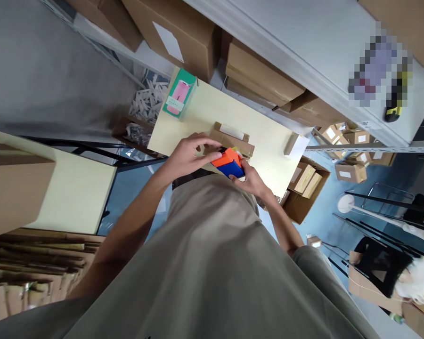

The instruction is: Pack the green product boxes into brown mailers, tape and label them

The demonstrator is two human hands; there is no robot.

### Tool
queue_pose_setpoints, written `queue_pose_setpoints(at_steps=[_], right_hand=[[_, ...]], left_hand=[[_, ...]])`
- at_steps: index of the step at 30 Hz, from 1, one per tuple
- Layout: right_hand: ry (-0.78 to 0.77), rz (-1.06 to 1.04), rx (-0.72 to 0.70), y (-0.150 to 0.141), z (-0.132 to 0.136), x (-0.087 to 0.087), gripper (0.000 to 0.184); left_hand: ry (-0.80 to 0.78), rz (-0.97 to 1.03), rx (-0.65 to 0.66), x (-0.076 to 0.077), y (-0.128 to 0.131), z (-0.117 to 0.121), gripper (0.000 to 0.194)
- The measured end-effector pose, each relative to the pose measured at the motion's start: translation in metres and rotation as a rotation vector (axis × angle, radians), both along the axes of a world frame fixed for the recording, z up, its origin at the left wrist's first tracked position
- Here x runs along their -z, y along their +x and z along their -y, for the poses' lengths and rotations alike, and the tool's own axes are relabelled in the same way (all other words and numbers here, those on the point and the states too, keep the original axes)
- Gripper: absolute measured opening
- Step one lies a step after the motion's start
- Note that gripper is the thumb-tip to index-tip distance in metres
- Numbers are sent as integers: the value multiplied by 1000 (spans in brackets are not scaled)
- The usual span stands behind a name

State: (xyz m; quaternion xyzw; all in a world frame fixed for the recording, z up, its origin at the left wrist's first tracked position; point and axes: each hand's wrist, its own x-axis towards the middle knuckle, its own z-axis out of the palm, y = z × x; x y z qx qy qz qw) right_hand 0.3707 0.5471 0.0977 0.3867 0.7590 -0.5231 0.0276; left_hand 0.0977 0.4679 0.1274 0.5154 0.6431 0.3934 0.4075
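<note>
My right hand is closed around an orange-and-blue box-shaped plastic object, held just above the near edge of a pale yellow table. Its orange part faces up and left; the blue part is toward me. Something yellowish shows at its far side, too small to name. My left hand is at the object's left end, thumb tip at or close to the orange part. Its thumb and forefinger are apart, and the other fingers are partly hidden. Beyond the object, a small brown cardboard box lies on the table.
The pale table carries a green box with a pink picture at left and a small white box at right. A shelf with cartons overhangs the far side. An open carton stands beside the table's right edge.
</note>
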Motion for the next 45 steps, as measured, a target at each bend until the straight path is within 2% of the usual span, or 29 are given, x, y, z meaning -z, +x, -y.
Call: queue_pose_setpoints(at_steps=[3, 8, 11, 13, 17, 23, 27, 30, 34, 37, 40, 45], right_hand=[[21, -3, -30, -1, -3, 0, 58], [20, 56, -74, -2, -10, 0, 52], [37, 93, -105, 0, -13, -3, 49], [57, 108, -123, 0, -16, -6, 47], [88, 116, -196, -2, -21, -10, 49], [144, 161, -247, -15, -29, -16, 58], [148, 201, -286, -26, -35, -29, 69], [99, 236, -330, -30, -43, -43, 71], [76, 354, -325, -27, -61, -62, 73], [49, 456, -282, -25, -76, -69, 74], [-6, 509, -257, -28, -88, -65, 76], [-120, 544, -249, -40, -101, -45, 72]], left_hand=[[-115, 118, -80, 20, -3, -1, 48], [-255, 435, -182, 71, 7, 7, 61], [-341, 592, -202, 89, 16, 16, 66], [-355, 659, -220, 92, 19, 20, 70], [-292, 708, -262, 88, 18, 22, 71], [-223, 611, -332, 89, 15, 24, 55], [-221, 540, -424, 93, 21, 26, 44], [-230, 549, -439, 96, 20, 24, 41], [-214, 519, -537, 104, -2, 21, 38], [-239, 476, -569, 114, -25, 18, 36], [-262, 464, -551, 126, -35, 9, 38], [-295, 438, -562, 152, -30, -3, 44]])
